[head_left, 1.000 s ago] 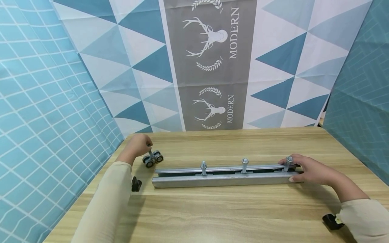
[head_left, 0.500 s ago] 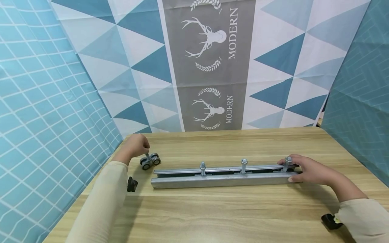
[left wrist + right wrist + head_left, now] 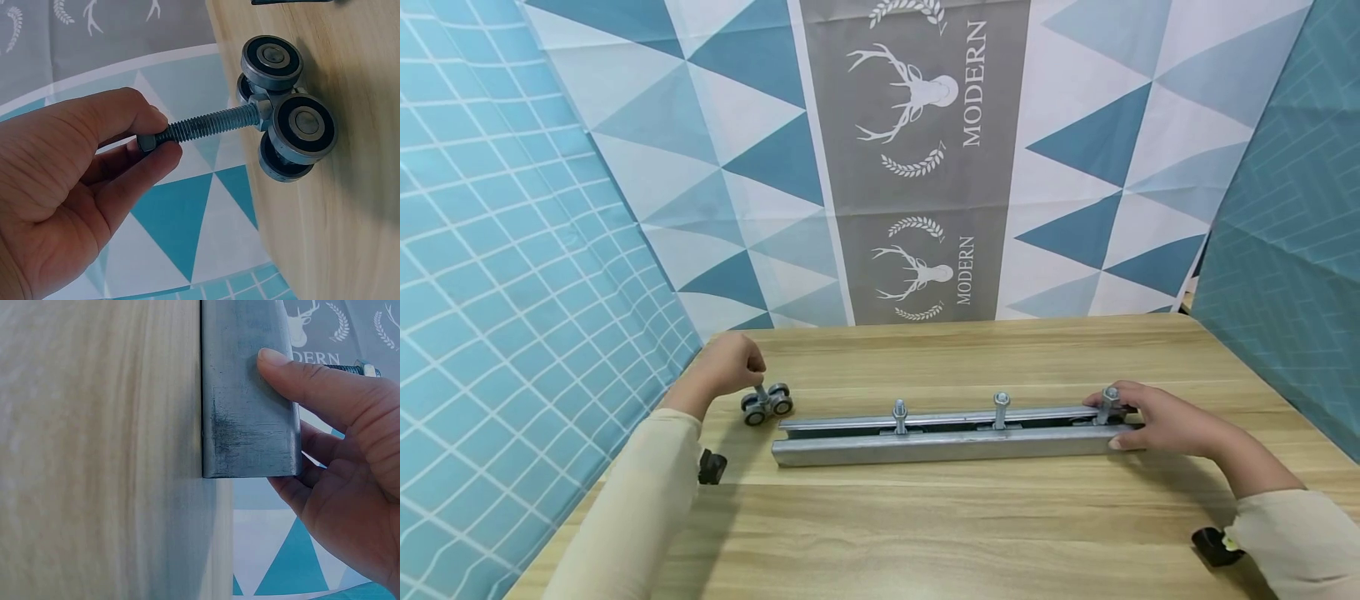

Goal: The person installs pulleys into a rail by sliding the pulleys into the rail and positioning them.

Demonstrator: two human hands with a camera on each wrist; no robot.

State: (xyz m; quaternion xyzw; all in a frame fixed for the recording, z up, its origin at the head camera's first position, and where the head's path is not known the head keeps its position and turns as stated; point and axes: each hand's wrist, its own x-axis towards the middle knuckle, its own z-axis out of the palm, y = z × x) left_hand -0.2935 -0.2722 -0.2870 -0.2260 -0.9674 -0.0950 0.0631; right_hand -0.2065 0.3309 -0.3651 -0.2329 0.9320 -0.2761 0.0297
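My left hand [image 3: 727, 367] pinches the threaded bolt of a four-wheeled roller trolley [image 3: 766, 403] at the table's left. In the left wrist view the thumb and fingertips are at the bolt's head end, and the roller trolley [image 3: 289, 122] has black-centred metal wheels. A grey metal channel rail [image 3: 955, 450] lies lengthwise across the table, slot upward. Three bolts with nuts stand up out of its slot. At the rail's right end my right hand [image 3: 1165, 421] grips it, thumb on the near wall. The right wrist view shows that thumb on the rail's [image 3: 250, 419] flat side.
The wooden table [image 3: 940, 525] carries the rail in its middle. A patterned cloth [image 3: 1075, 167] hangs behind it, and a blue gridded cloth [image 3: 527, 275] hangs along the left side. Black wrist devices [image 3: 711, 467] are worn on both arms.
My left hand has moved slightly left and nearer to me with the roller trolley, away from the rail's left end. The right hand stays on the rail, which has not visibly moved.
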